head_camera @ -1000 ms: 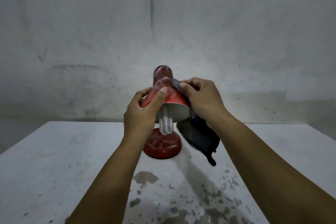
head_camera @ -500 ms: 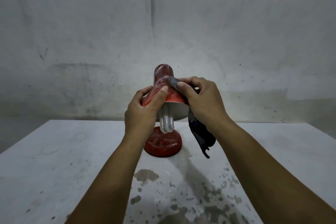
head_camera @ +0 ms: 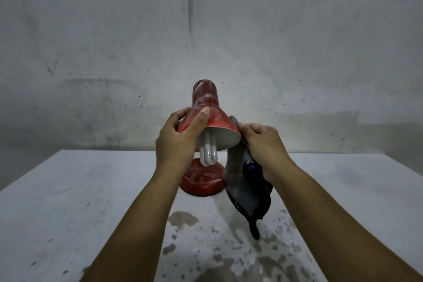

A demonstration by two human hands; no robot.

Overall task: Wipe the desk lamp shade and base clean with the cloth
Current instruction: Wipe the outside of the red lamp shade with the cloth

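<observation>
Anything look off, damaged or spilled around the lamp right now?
The table has dark blotches in front of the lamp base; wet marks or worn paint, I cannot tell. The lamp shade looks intact, steadied by the left hand, with the right hand holding the cloth.

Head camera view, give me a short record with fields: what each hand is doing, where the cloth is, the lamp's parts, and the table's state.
left hand: grips the left side of the shade, thumb on top
right hand: holds the cloth at the shade's right rim
cloth: dark, mostly hanging down below the right hand, clear of the table
bulb: white, sticks out of the shade's opening
base: red, round, stands on the table
table: white, with dark blotches near the front
</observation>
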